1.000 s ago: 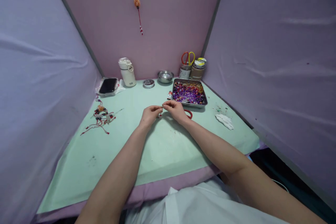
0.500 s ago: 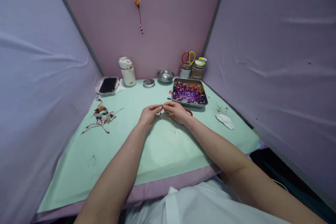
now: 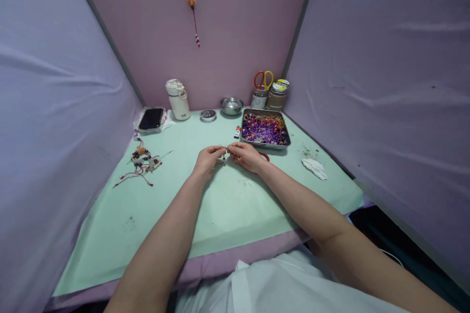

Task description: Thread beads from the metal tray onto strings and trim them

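My left hand [image 3: 210, 160] and my right hand [image 3: 245, 155] meet fingertip to fingertip over the middle of the table, both closed in a pinch. Between them is a thin beaded string [image 3: 223, 158] with a small red bead and pale bits hanging below the fingers. Most of it is hidden by the fingers. Just behind my right hand, a red loop [image 3: 264, 156], perhaps a scissor handle, lies on the table. Beyond it stands a metal tray [image 3: 270, 146] full of purple, red and orange beads. A small red and white packet [image 3: 237, 132] lies beside the tray.
On the left lie finished-looking beaded cords [image 3: 141, 161] and a phone [image 3: 152, 119]. A white bottle [image 3: 178, 100], a round tin [image 3: 208, 116], a steel bowl [image 3: 231, 106], scissors in a jar [image 3: 259, 99] and a lidded jar [image 3: 277, 98] line the back. A white cloth [image 3: 314, 168] lies right.
Both hands stay nearly in place, the fingertips shifting slightly. The small red bead hangs a little more plainly below my left fingers.
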Available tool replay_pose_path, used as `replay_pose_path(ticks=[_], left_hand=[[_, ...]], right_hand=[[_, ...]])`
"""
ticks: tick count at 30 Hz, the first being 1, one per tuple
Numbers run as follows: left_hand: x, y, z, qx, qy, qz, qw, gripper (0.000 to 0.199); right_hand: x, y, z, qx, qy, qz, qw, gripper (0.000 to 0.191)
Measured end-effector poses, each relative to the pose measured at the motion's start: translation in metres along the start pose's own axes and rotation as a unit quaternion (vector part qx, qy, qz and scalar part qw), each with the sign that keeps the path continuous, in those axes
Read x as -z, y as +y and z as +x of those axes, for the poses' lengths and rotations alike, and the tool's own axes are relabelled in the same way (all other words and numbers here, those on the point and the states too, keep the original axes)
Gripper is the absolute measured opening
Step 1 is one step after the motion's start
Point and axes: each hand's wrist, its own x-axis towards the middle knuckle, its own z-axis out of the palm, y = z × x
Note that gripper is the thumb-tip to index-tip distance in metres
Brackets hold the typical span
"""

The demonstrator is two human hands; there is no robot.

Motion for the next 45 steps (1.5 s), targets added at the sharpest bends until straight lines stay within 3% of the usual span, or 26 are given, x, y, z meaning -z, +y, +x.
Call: replay_pose_path(ticks=[4, 7, 12, 15, 19, 27, 33, 40, 45], left_hand=[[-0.003, 0.004, -0.005, -0.014, 0.005, 0.051, 0.999, 0.026], [-0.005, 0.004, -0.006, -0.021, 0.007, 0.081, 0.997, 0.023], [-0.005, -0.004, 0.000, -0.067, 0.008, 0.162, 0.985, 0.019], [-0.004, -0.009, 0.003, -0.093, -0.003, 0.201, 0.975, 0.017], [-0.005, -0.009, 0.002, -0.106, -0.011, 0.223, 0.969, 0.016], [-0.006, 0.000, -0.004, -0.016, 0.009, 0.082, 0.996, 0.023], [0.000, -0.002, 0.002, 0.032, -0.021, -0.047, 0.998, 0.031], [-0.002, 0.003, -0.001, 0.051, -0.023, -0.074, 0.996, 0.031], [-0.002, 0.006, -0.002, 0.054, -0.017, -0.077, 0.995, 0.029]], right_hand=[[0.002, 0.003, 0.004, 0.008, 0.019, -0.025, 0.999, 0.026], [0.004, 0.005, 0.007, 0.064, 0.065, -0.097, 0.991, 0.023], [0.005, 0.006, 0.005, 0.227, 0.083, -0.295, 0.924, 0.019], [0.004, 0.005, 0.002, 0.267, 0.072, -0.345, 0.897, 0.013], [0.004, 0.001, 0.000, 0.299, 0.059, -0.360, 0.882, 0.008], [0.007, 0.001, 0.004, 0.278, 0.075, -0.346, 0.893, 0.010], [0.009, 0.005, 0.006, 0.251, 0.070, -0.347, 0.901, 0.012], [0.009, 0.005, 0.006, 0.254, 0.054, -0.358, 0.897, 0.013], [0.012, 0.004, 0.009, 0.245, 0.074, -0.305, 0.917, 0.018]])
